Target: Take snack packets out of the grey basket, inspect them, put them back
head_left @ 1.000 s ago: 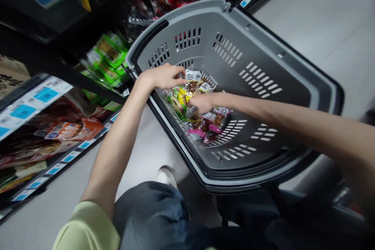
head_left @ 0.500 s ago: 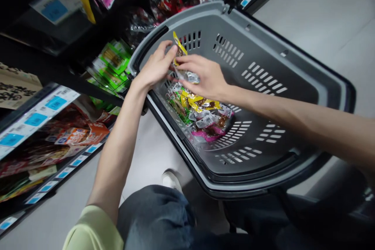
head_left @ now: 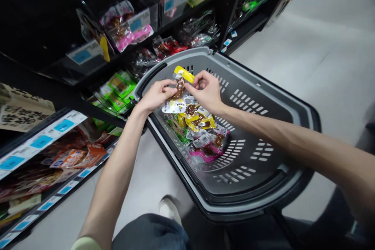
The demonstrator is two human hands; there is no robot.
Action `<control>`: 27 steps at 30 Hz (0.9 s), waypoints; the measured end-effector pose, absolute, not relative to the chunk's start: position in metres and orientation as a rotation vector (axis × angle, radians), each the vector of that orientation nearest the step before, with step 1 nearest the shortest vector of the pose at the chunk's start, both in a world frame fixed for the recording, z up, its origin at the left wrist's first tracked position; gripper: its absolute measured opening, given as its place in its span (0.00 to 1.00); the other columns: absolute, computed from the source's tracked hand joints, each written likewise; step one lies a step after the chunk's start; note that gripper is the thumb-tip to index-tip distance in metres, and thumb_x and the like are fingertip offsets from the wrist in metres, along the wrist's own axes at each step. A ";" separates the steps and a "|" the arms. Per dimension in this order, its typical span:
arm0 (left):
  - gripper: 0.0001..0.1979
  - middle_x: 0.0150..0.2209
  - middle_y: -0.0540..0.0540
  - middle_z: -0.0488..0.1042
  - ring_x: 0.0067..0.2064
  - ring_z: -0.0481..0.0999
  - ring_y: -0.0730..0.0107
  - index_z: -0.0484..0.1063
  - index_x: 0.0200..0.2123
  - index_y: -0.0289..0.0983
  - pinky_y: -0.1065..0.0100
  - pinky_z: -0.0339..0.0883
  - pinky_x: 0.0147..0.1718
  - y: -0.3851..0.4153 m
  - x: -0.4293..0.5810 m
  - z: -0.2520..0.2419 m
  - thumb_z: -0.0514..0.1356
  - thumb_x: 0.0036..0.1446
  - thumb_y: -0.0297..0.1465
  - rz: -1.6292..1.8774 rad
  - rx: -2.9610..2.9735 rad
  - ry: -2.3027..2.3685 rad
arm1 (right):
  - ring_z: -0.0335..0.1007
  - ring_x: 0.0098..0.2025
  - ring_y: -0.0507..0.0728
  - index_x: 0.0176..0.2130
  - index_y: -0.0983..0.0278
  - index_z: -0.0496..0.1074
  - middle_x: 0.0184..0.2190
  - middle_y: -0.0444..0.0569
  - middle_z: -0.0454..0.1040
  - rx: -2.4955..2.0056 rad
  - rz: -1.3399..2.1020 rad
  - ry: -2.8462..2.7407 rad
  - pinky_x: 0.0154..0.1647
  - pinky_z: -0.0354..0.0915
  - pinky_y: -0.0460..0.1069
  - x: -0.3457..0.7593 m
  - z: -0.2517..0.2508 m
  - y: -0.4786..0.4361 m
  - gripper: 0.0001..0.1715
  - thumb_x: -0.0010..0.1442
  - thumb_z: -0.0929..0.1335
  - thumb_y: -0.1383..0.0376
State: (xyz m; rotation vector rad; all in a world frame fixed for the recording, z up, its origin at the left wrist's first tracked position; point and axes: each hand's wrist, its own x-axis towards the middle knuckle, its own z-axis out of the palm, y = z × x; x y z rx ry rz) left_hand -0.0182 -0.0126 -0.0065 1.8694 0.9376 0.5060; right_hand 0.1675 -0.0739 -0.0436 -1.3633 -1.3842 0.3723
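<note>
A grey shopping basket (head_left: 258,86) stands on the floor in front of me, beside the shelves. Several small snack packets (head_left: 202,134) in yellow, pink, green and clear wrap lie heaped in its near-left corner. My left hand (head_left: 155,95) and my right hand (head_left: 206,90) are raised above that heap. Together they pinch one yellow-topped snack packet (head_left: 181,82), each gripping a side. Another clear packet (head_left: 174,106) hangs just under my left fingers; I cannot tell whether the hand holds it.
Dark shop shelves (head_left: 73,97) run along the left with blue price tags (head_left: 41,141), green packets (head_left: 115,90), orange packets (head_left: 70,158) and pink bags (head_left: 125,27). Pale floor (head_left: 322,58) stretches to the right. My shoe (head_left: 168,209) and dark trousers show below.
Both hands came up out of the heap, met on the yellow-topped packet and lifted it slightly. The view tilted up, showing more shelves.
</note>
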 end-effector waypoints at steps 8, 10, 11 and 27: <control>0.17 0.29 0.45 0.79 0.30 0.75 0.71 0.78 0.41 0.32 0.68 0.69 0.33 -0.011 -0.019 -0.008 0.67 0.51 0.37 0.494 1.853 0.842 | 0.75 0.38 0.56 0.47 0.63 0.73 0.39 0.50 0.78 -1.102 1.235 -1.227 0.38 0.73 0.52 0.190 -0.041 -0.063 0.35 0.44 0.79 0.50; 0.16 0.29 0.45 0.79 0.30 0.76 0.71 0.78 0.39 0.32 0.69 0.69 0.32 -0.011 -0.018 -0.009 0.68 0.50 0.37 0.496 1.857 0.844 | 0.75 0.34 0.56 0.42 0.65 0.75 0.34 0.50 0.79 -1.038 1.458 -1.313 0.33 0.73 0.51 0.190 -0.039 -0.067 0.33 0.40 0.81 0.53; 0.16 0.29 0.45 0.79 0.30 0.76 0.71 0.78 0.39 0.32 0.69 0.69 0.32 -0.011 -0.018 -0.009 0.68 0.50 0.37 0.509 1.855 0.856 | 0.75 0.32 0.56 0.40 0.66 0.76 0.32 0.49 0.79 -1.028 1.495 -1.329 0.31 0.73 0.50 0.189 -0.039 -0.069 0.31 0.39 0.82 0.56; 0.20 0.32 0.46 0.79 0.33 0.80 0.67 0.71 0.42 0.33 0.63 0.78 0.37 -0.012 -0.014 -0.011 0.71 0.48 0.33 0.784 1.604 0.941 | 0.75 0.31 0.53 0.36 0.66 0.77 0.30 0.48 0.80 -1.121 1.405 -0.947 0.33 0.73 0.48 0.175 -0.050 -0.074 0.21 0.40 0.80 0.68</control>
